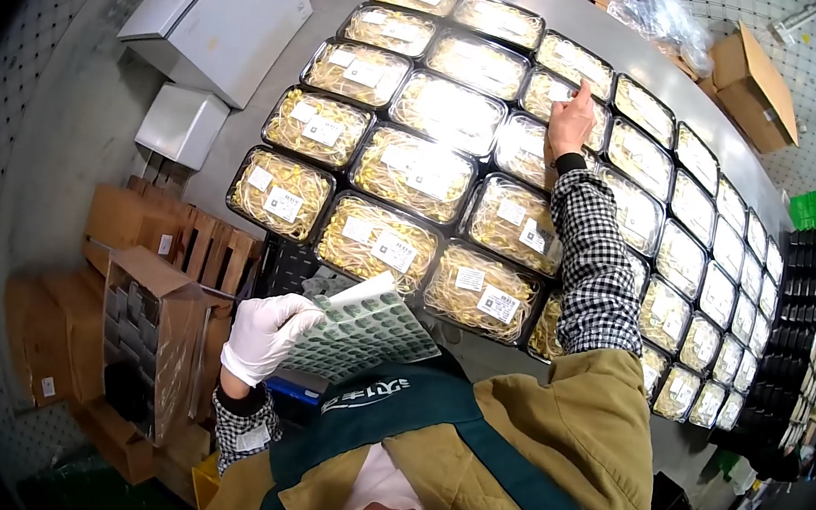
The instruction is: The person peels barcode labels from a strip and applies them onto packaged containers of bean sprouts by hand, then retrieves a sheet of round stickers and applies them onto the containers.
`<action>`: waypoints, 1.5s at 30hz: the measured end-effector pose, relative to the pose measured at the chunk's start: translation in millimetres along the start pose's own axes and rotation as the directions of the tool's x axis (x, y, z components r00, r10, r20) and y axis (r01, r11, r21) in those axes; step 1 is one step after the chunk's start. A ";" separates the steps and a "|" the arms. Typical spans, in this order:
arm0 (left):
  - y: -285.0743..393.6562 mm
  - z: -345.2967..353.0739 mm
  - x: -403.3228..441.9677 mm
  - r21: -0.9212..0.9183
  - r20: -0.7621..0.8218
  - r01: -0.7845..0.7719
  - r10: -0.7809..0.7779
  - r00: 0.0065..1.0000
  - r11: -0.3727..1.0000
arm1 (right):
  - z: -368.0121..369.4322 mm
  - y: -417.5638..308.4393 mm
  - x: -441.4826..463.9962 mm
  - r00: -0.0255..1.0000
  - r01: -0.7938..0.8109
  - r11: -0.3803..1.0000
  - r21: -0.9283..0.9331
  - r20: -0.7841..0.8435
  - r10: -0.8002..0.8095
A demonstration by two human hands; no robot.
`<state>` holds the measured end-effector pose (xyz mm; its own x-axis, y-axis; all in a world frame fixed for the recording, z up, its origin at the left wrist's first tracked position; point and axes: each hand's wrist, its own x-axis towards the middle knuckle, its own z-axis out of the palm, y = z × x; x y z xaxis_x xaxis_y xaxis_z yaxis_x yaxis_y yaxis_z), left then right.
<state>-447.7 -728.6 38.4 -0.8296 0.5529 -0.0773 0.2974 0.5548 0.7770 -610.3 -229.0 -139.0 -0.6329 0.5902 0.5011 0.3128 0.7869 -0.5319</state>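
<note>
My left hand (268, 335), in a white glove, is closed on the edge of a sheet of green round stickers (365, 326), held in front of my chest. My right hand (572, 123) reaches far over the table onto a film-covered black tray of bean sprouts (544, 91). Its index finger is stretched out at the tray's top, and the other fingers are partly hidden. Nothing shows in it. Nearby, sealed sprout trays with white labels, such as this tray (417, 174), stand in close rows. My right forearm covers some of them.
Stacked black trays (797, 330) stand at the table's right end. Behind the table are an open cardboard box (749, 87) and clear plastic wrap (660, 27). At the left are a white chest (229, 18), cardboard boxes (57, 331) and a wooden pallet (212, 248).
</note>
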 end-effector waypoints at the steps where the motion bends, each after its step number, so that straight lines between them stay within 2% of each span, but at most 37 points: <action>1: -0.9 -2.7 0.4 0.006 0.003 0.004 -0.004 1.000 1.000 | 1.0 0.9 1.5 1.000 0.009 0.999 -0.042 -0.008 -0.010; 3: -3.7 -5.4 -2.1 0.008 0.009 0.017 -0.017 1.000 1.000 | -4.7 5.5 1.2 0.999 0.024 0.991 -0.133 -0.022 -0.028; 4: -5.6 -6.5 -2.2 0.005 0.009 0.018 -0.018 1.000 1.000 | -3.6 19.3 6.5 0.999 0.023 0.998 -0.061 -0.046 -0.026; 5: -7.6 -8.1 -1.7 0.002 0.007 0.015 -0.015 1.000 1.000 | -2.0 38.7 15.4 1.000 -0.018 0.999 -0.051 -0.020 0.018; 7: -11.1 -12.3 -2.6 -0.001 -0.007 -0.040 0.040 0.999 0.999 | -10.4 60.9 8.9 0.968 -0.222 0.964 0.144 -0.087 0.235; 9: -14.3 -17.5 -4.8 -0.018 -0.006 -0.070 0.070 0.998 0.997 | -45.5 40.6 -16.8 0.935 -0.341 0.907 0.245 -0.015 0.356; 11: -16.6 -21.2 -2.8 -0.023 0.030 -0.100 0.101 0.994 0.995 | -71.0 10.8 -56.5 0.917 -0.397 0.877 0.272 0.140 0.373; 13: -19.6 -21.5 1.2 -0.027 0.060 -0.143 0.145 0.988 0.989 | -74.4 -11.2 -93.3 0.931 -0.360 0.879 0.313 0.175 0.320; 15: -21.3 -20.0 6.2 -0.010 0.066 -0.231 0.232 0.971 0.973 | -76.0 -40.4 -107.9 0.950 -0.296 0.935 0.195 0.162 0.267; 16: -21.2 -19.9 6.5 -0.024 0.072 -0.220 0.221 0.973 0.975 | -70.0 -49.0 -112.6 0.989 -0.137 0.991 0.009 0.052 0.136; 17: -19.9 -21.7 5.9 -0.023 0.079 -0.222 0.223 0.972 0.975 | -64.6 -52.8 -116.9 1.000 0.011 0.981 -0.193 -0.025 -0.016; 18: -17.7 -24.6 4.9 -0.020 0.084 -0.222 0.223 0.971 0.975 | -61.6 -52.9 -119.1 0.998 0.054 0.970 -0.238 -0.003 -0.056; 21: -24.2 -31.0 0.4 -0.010 0.079 -0.235 0.235 0.969 0.972 | -61.4 -61.1 -118.8 0.997 0.064 0.947 -0.314 0.060 -0.048; 23: -28.3 -34.7 -7.3 -0.019 0.088 -0.224 0.225 0.970 0.974 | -68.6 -57.6 -114.5 0.986 -0.125 0.974 -0.190 0.088 0.143; 25: -32.3 -39.8 -14.9 -0.040 0.094 -0.196 0.199 0.975 0.980 | -63.5 -25.8 -112.3 0.996 -0.085 0.996 -0.016 -0.017 0.085; 27: -41.1 -42.7 -21.6 -0.061 0.069 -0.206 0.210 0.975 0.977 | -73.1 -21.9 -122.7 0.979 -0.107 0.993 -0.054 -0.181 0.095; 29: -46.7 -45.5 -26.6 -0.053 0.061 -0.210 0.213 0.975 0.976 | -100.7 -40.4 -141.6 0.911 -0.412 0.889 0.200 0.109 0.397; 30: -47.5 -45.9 -27.1 -0.054 0.069 -0.201 0.204 0.976 0.978 | -118.0 -59.9 -158.2 0.896 -0.444 0.843 0.302 0.157 0.416; 31: -48.1 -44.9 -25.5 -0.040 0.064 -0.225 0.228 0.972 0.973 | -101.8 -35.0 -176.5 0.925 -0.378 0.868 0.322 0.090 0.370; 33: -49.2 -40.5 -23.6 -0.010 0.057 -0.270 0.270 0.961 0.963 | -109.7 -55.1 -200.3 0.964 -0.258 0.944 0.205 -0.014 0.266; 34: -49.3 -36.7 -21.6 0.015 0.048 -0.312 0.311 0.949 0.950 | -113.5 -70.0 -207.0 0.958 -0.283 0.949 0.140 -0.002 0.286; 35: -47.6 -34.3 -19.5 0.000 0.061 -0.313 0.312 0.948 0.950 | -112.0 -80.5 -213.2 0.974 -0.221 0.974 0.048 -0.038 0.223; 37: -44.4 -29.9 -16.2 -0.016 0.052 -0.361 0.362 0.931 0.932 | -115.2 -100.8 -223.2 0.995 -0.079 0.960 -0.268 -0.081 0.060; 38: -44.9 -27.7 -14.7 -0.015 0.048 -0.373 0.373 0.927 0.928 | -113.3 -99.0 -225.5 0.998 -0.058 0.947 -0.316 -0.044 0.047; 39: -42.1 -27.0 -14.9 -0.010 0.057 -0.336 0.336 0.940 0.942 | -113.6 -97.8 -223.6 0.997 -0.076 0.949 -0.306 -0.028 0.071; 41: -42.0 -23.5 -14.8 0.018 0.059 -0.366 0.364 0.929 0.930 | -115.9 -87.3 -218.2 0.992 -0.118 0.950 -0.288 0.010 0.126; 42: -40.1 -22.5 -15.1 0.007 0.066 -0.351 0.349 0.935 0.937 | -115.9 -76.4 -212.3 0.984 -0.154 0.966 -0.208 0.060 0.170; 43: -44.5 -19.9 -14.2 0.044 0.084 -0.405 0.401 0.912 0.913 | -120.0 -70.7 -208.1 0.974 -0.208 0.973 -0.104 0.065 0.215; 45: -37.5 -18.9 -14.9 0.073 0.079 -0.424 0.418 0.905 0.903 | -136.6 -88.7 -205.7 0.982 -0.175 0.973 0.151 0.104 0.160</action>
<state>-455.4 -769.4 22.2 -0.5889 0.7815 0.2060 0.6547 0.3119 0.6885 -411.1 -395.6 -101.6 -0.6445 0.6869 0.3358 0.3077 0.6351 -0.7085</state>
